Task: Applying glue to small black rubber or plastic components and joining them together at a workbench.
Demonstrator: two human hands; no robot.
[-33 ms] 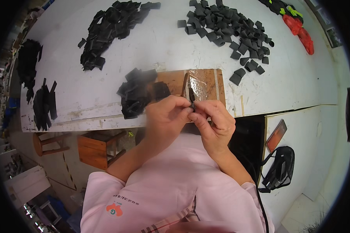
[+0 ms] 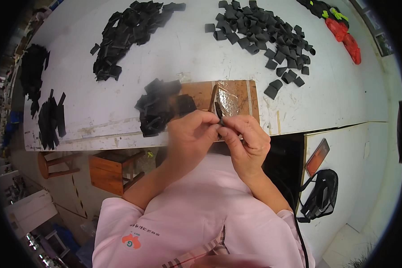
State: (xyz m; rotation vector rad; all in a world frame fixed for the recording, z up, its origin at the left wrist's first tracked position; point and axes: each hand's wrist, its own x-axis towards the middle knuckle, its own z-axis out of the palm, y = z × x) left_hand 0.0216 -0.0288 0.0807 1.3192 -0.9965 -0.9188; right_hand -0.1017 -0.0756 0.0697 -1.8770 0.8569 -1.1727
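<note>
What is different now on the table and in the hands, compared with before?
Nothing visibly changed: nothing taken or let go. The left hand and right hand still meet at a small dark piece; the brown board and dark piles stay as they were.

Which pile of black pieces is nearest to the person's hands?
The pile by the left hand, overlapping the brown board; the others lie farther off, across the table or at its left end.
</note>
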